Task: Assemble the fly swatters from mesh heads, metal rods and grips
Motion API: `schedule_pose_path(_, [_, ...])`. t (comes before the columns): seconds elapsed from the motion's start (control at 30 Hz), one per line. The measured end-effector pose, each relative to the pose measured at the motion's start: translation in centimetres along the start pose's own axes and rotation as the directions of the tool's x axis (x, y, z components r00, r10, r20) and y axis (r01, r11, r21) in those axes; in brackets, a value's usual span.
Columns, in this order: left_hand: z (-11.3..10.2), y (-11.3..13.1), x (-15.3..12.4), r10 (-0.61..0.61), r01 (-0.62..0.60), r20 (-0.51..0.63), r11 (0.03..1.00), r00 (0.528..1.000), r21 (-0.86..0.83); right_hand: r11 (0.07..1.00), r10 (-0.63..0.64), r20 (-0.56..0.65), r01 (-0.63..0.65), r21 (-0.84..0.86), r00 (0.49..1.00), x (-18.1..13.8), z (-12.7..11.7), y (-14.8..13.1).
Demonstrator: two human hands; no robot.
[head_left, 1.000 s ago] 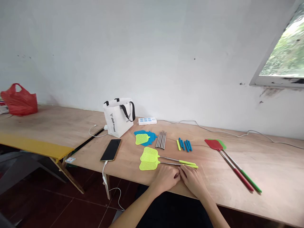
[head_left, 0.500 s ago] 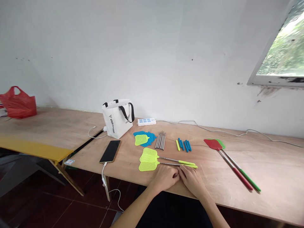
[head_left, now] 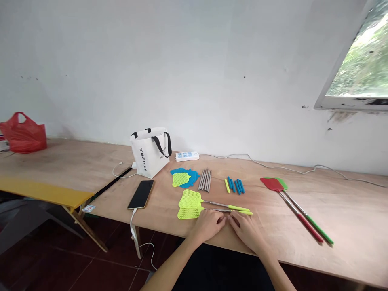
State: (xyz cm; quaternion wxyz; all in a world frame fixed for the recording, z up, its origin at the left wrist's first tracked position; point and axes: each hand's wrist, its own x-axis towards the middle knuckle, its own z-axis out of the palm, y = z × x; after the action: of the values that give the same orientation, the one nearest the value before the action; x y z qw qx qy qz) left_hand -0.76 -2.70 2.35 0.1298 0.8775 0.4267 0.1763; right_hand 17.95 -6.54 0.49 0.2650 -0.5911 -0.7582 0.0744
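My left hand (head_left: pixel 208 224) rests palm down on the table near its front edge, fingers loosely bent and holding nothing I can see. Close beside it, my right hand (head_left: pixel 247 229) lies palm down with relaxed fingers, its tips near the yellow swatter handles. Just beyond both hands are two yellow fly swatters, an upper one (head_left: pixel 190 198) and a lower one (head_left: pixel 189 212). Loose blue and yellow swatter heads (head_left: pixel 180 179) are stacked farther back, beside several metal rods (head_left: pixel 205 180). Short blue grips (head_left: pixel 239 186) and a yellow grip (head_left: pixel 227 186) lie to their right.
To the right lie a red fly swatter (head_left: pixel 272 184) and a green fly swatter (head_left: pixel 319 230). At left are a smartphone (head_left: pixel 141 195) on a cable and a white tote bag (head_left: pixel 151 155). A power strip (head_left: pixel 187 156) sits by the wall; a red plastic bag (head_left: pixel 26 135) stands farther left.
My hands have drawn slightly apart, the left shifting a little to the left. The swatters and loose parts lie where they were.
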Motion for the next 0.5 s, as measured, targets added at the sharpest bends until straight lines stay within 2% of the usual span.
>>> schedule_pose_path(0.23, [0.24, -0.11, 0.11, 0.005, -0.005, -0.005, 1.0, 1.0, 0.003, 0.993, -0.066, -0.057, 0.06, -0.102, 0.996, -0.19, 0.77, 0.47])
schedule_pose_path(0.5, [0.26, -0.23, 0.07, 0.015, -0.016, -0.023, 0.999, 1.0, -0.034, 0.993, -0.082, -0.05, 0.077, -0.092, 0.995, -0.21, 1.03, 0.74])
